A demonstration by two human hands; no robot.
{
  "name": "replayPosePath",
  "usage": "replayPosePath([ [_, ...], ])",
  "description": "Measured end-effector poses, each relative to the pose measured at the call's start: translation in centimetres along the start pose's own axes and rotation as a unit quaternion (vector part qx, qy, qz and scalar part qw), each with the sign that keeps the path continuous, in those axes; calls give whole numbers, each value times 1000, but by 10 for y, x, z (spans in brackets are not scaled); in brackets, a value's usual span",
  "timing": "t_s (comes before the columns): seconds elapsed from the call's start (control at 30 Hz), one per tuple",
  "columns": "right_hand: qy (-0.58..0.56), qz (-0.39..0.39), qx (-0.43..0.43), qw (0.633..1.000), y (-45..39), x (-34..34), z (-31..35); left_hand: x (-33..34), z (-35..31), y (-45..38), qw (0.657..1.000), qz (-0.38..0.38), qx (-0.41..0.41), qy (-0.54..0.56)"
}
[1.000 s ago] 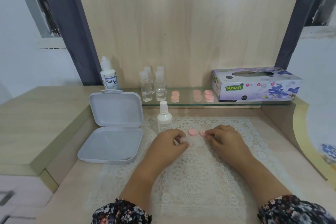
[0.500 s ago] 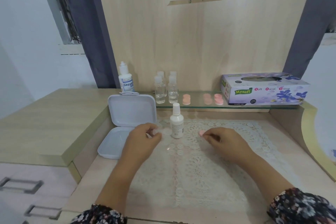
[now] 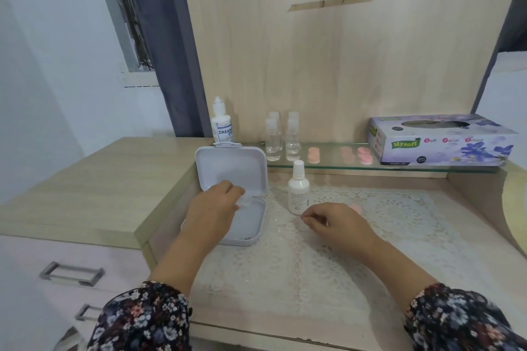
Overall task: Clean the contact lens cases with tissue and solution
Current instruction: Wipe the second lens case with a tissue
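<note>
A pink lens case (image 3: 356,208) lies on the lace mat at centre right, half hidden behind the right hand (image 3: 335,226), whose fingers curl and seem to hold nothing. Small, light, hard and likely slippery, it is best pinched at the rim. The left hand (image 3: 212,208) pinches something pale and blurred over the open white box (image 3: 251,225) at centre left

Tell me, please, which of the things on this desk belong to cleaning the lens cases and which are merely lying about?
Belonging to the job:
pink lens cases on the glass shelf
tissue box
white solution bottle
open white box under the left hand

Lying about:
four small clear bottles
lace mat
drawer handles
</note>
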State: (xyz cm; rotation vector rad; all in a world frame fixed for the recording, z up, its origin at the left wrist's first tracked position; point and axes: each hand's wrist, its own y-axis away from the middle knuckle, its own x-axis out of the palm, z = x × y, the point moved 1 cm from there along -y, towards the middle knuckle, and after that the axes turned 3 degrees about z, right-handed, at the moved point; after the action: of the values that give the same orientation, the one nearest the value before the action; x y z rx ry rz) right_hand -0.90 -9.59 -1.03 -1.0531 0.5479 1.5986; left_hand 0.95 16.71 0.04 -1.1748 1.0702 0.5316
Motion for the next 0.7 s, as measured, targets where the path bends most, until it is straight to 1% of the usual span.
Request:
replayPosePath([
  [0.13, 4, 0, 0, 1000, 2, 1, -4, 0, 2, 1, 1000, -14, 21, -3],
  [0.43, 3, -10, 3, 1000, 6, -3, -10, 5, 1, 3, 999, -44, 21, 8],
  [0.5, 2, -10, 9, 1000, 7, -4, -12, 7, 0, 3, 998, -45, -17, 29],
  [0.57, -9, -23, 25, 999, 10, -7, -18, 7, -5, 3, 989, -43, -107, 94],
  [0.6, -15, -36, 34, 999, 11, -9, -21, 8, -8, 3, 978, -47, -148, 139],
  [0.63, -18, -50, 42, 998, 13, -10, -26, 8, -14, 2, 967, -55, -171, 180],
  [0.7, -26, -80, 60, 995, 16, -14, -35, 8, -32, -1, 941, -80, -190, 267],
])
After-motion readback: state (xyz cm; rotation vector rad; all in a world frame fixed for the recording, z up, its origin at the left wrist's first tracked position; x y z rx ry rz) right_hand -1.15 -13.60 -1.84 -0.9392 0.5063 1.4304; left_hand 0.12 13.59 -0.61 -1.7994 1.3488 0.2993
